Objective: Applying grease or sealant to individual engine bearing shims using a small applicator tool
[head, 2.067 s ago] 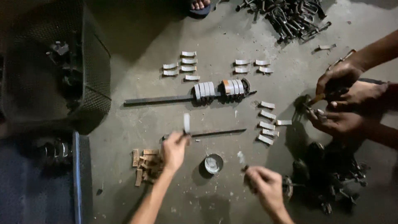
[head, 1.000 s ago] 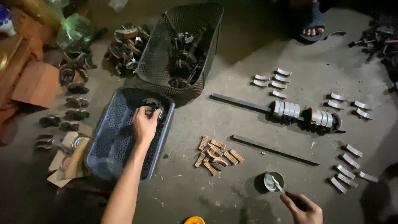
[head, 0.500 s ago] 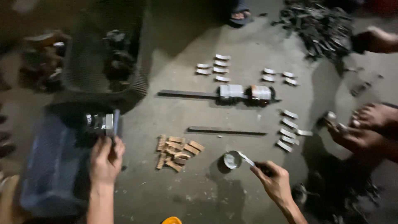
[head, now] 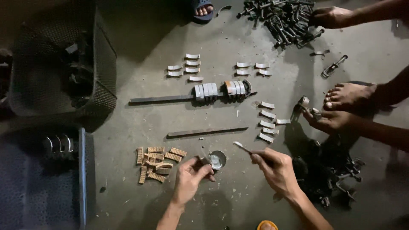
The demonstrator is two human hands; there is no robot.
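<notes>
My left hand (head: 189,179) rests low on the concrete floor, its fingers pinched on a small dark metal part (head: 203,161) right beside a small round tin (head: 218,159). My right hand (head: 277,170) grips a thin stick (head: 243,148) whose pale tip points up-left, just above and to the right of the tin. A heap of tan ribbed pieces (head: 156,162) lies left of my left hand. Beyond the tin lies a flat metal bar (head: 206,132).
A longer bar (head: 162,99) carries curved grey shells (head: 219,90); more shells (head: 268,121) lie in rows around it. Another person's hand (head: 330,121) and foot (head: 347,96) are at right, near dark metal parts (head: 281,19). A black mesh basket (head: 104,81) and blue crate (head: 83,179) stand left.
My left hand has come from the blue crate over to the tin with a small part in it. My right hand has lifted the stick off the tin. The view swung right.
</notes>
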